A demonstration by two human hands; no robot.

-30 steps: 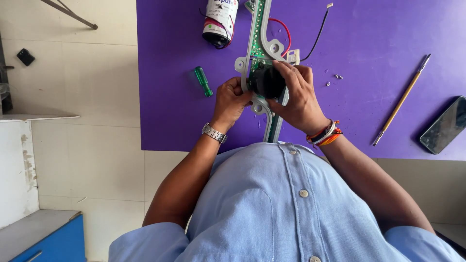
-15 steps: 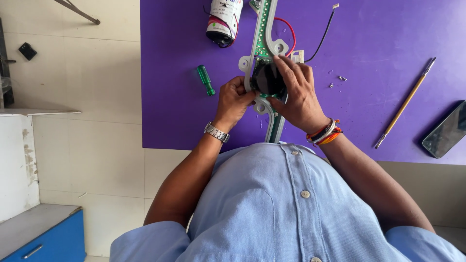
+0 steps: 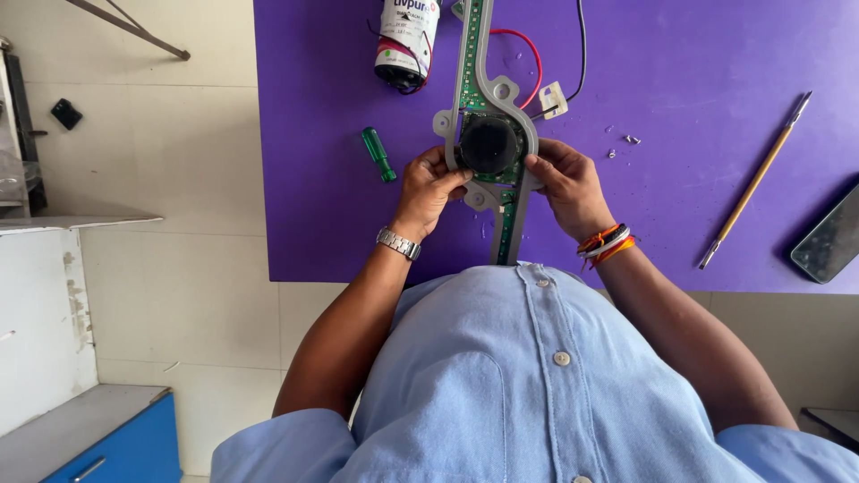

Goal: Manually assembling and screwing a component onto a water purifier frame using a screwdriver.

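Grey plastic frame (image 3: 488, 192) with a long green strip of board inside it lies on the purple table (image 3: 698, 72), right in front of the person. A round black part (image 3: 489, 144) sits in the middle of the frame. The left hand (image 3: 428, 190) pinches the left edge of the frame, with its fingertips (image 3: 458, 176) bent in beside the black part. The right hand (image 3: 567, 185) pinches the right edge, fingers close together. A second ago the right hand lay over the black part and hid most of it; now it has slid to the side, and the whole round top shows. The left hand has stayed on its side. A green screwdriver (image 3: 378, 154) lies just left of the left hand. A thin yellow tool (image 3: 756, 180) and a dark phone (image 3: 829, 237) lie well off to the right. A white and black tube (image 3: 407, 40) with red and black wires (image 3: 530, 54) rests at the far end of the frame.
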